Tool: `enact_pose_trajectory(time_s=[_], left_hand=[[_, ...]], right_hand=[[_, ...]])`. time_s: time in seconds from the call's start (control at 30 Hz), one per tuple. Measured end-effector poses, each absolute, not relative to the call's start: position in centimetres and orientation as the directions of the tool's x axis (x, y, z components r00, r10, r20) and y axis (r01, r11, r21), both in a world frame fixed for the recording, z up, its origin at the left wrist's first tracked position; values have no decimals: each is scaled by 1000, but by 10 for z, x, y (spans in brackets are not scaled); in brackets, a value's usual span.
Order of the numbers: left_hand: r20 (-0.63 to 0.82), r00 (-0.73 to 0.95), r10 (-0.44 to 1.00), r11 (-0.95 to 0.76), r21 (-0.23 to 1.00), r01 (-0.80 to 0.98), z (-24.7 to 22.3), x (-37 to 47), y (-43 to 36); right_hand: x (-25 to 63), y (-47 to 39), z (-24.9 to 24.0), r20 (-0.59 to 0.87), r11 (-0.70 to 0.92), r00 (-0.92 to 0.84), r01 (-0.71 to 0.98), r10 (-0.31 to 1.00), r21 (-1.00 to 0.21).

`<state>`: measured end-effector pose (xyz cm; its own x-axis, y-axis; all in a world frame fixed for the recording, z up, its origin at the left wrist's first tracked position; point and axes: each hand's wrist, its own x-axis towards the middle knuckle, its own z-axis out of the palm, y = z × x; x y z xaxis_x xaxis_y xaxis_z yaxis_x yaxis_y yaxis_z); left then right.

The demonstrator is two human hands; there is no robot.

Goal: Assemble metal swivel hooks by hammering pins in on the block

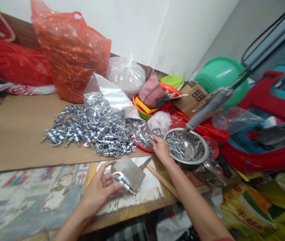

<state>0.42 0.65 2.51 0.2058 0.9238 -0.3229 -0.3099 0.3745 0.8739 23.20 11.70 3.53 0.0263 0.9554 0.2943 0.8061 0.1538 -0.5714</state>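
Observation:
My left hand [99, 184] pinches a silver hook bolt [122, 182] between thumb and fingers, its curved hook up and its tip pointing lower right. Just behind it lies a grey metal block [128, 172] on white paper. My right hand [160, 150] reaches into a red tray [142, 148] of small flat metal pieces [145, 135], its fingertips closed at the pile's right edge; what they pinch is hidden. Left of the tray spreads a heap of similar hook bolts with blue bands [82, 129].
A steel bowl [200, 157] of metal pins stands right of my right hand, with a grey-handled lever [205, 108] above. A wooden-handled tool [164, 182] lies near the bench edge. Behind stand a full orange bag [74, 63], a clear bag [126, 73] and a green basin [222, 78].

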Motion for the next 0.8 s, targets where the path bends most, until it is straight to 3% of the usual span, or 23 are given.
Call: enact_pose_trajectory(time_s=[0.1, 0.23, 0.5, 0.67, 0.8], left_hand=[[-319, 218, 923, 376, 869, -322, 27, 4, 6], [-321, 219, 921, 379, 869, -320, 27, 4, 6], [-320, 255, 912, 394, 857, -333, 28, 3, 7], [-292, 260, 920, 370, 865, -339, 27, 3, 8], [-302, 262, 917, 382, 856, -349, 27, 3, 7]], right_hand=[[211, 95, 41, 238, 189, -28, 704, 971, -685], [178, 47, 52, 113, 231, -252, 509, 961, -829], [162, 31, 59, 82, 306, -452, 448, 888, -840], [154, 34, 50, 20, 196, -392, 414, 920, -889], [157, 33, 48, -88, -24, -323, 199, 942, -980]])
